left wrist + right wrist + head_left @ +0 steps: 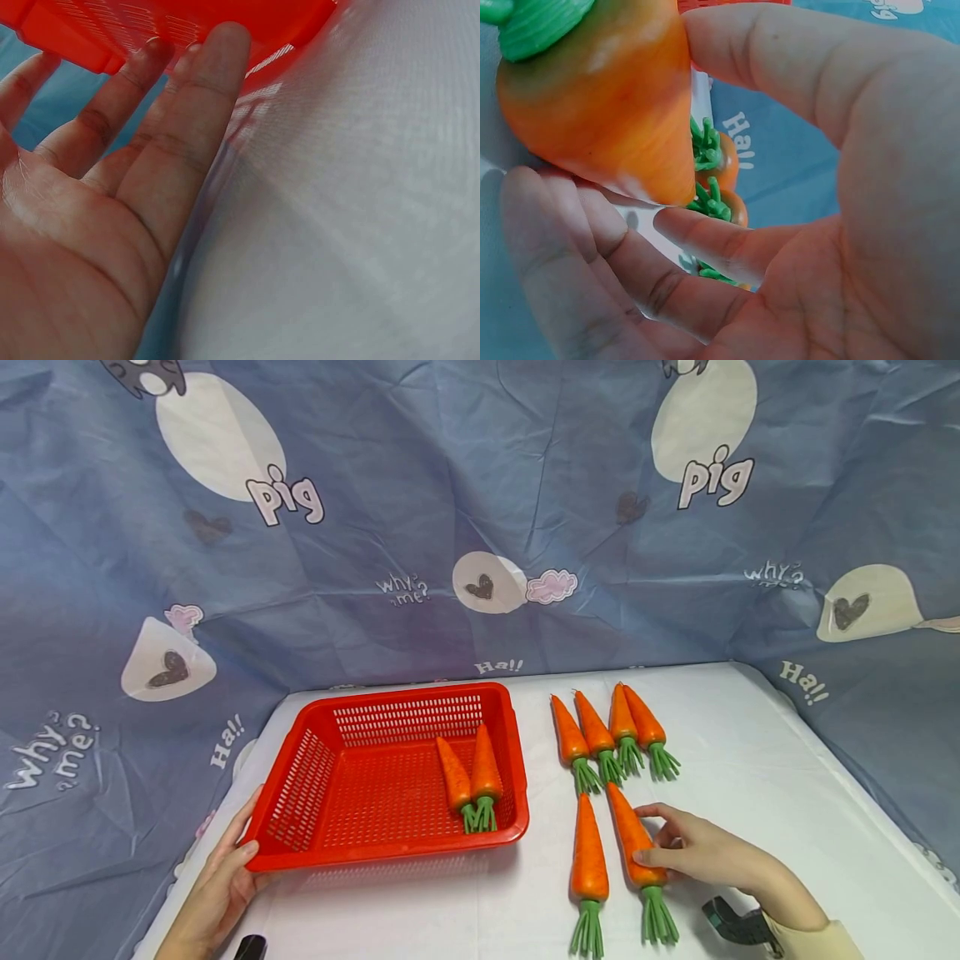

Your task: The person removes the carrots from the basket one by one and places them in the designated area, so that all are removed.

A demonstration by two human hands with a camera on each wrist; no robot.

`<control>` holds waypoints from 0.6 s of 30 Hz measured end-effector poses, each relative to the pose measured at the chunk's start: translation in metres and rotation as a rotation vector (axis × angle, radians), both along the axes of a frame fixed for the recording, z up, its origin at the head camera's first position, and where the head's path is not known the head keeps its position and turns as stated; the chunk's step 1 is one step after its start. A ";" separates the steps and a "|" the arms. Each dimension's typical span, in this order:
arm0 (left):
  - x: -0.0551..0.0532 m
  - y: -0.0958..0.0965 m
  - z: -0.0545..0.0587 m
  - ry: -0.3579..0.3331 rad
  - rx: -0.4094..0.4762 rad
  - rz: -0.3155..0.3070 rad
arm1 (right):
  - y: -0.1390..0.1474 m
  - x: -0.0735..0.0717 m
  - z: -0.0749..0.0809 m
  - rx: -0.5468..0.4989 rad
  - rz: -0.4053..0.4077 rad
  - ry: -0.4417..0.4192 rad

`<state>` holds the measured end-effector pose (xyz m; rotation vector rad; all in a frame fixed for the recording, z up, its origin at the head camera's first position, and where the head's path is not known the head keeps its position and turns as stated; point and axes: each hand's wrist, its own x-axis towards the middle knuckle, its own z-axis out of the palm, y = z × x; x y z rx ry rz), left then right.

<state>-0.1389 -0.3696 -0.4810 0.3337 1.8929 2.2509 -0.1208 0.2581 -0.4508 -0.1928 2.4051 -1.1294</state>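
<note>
My left hand (217, 885) holds the front left corner of a red plastic basket (382, 853), thumb at the rim and fingers along the outside. In the left wrist view those fingers (187, 112) reach up to the basket's underside. Two carrots (486, 764) with green stem tufts lie in the basket's right end. My right hand (705, 852) grips another carrot (630, 835) lying on the table, thumb on one side and fingers on the other. Just left of it lies a similar carrot (589, 860). The right wrist view shows the gripped carrot (600, 105) close up by its thick end.
Behind the right hand, several more carrots (596, 735) lie in a row on the white tablecloth (750, 743), tips pointing back. A blue printed cloth (450, 510) hangs behind the table and down both sides. A black strap device (738, 922) is on the right wrist.
</note>
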 end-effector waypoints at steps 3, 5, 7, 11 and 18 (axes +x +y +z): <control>0.000 0.000 0.000 -0.005 -0.004 0.003 | 0.000 0.000 0.001 -0.002 0.001 -0.001; 0.000 0.000 0.000 -0.011 -0.010 0.009 | 0.000 0.000 0.002 -0.020 0.009 -0.009; 0.000 0.001 0.000 -0.015 -0.016 0.015 | 0.001 0.000 0.002 -0.043 0.022 -0.013; 0.000 0.001 0.000 -0.016 -0.019 0.020 | 0.001 0.000 0.003 -0.075 0.044 -0.013; 0.000 0.000 0.000 0.002 0.002 0.012 | 0.003 -0.001 0.004 -0.069 0.053 -0.001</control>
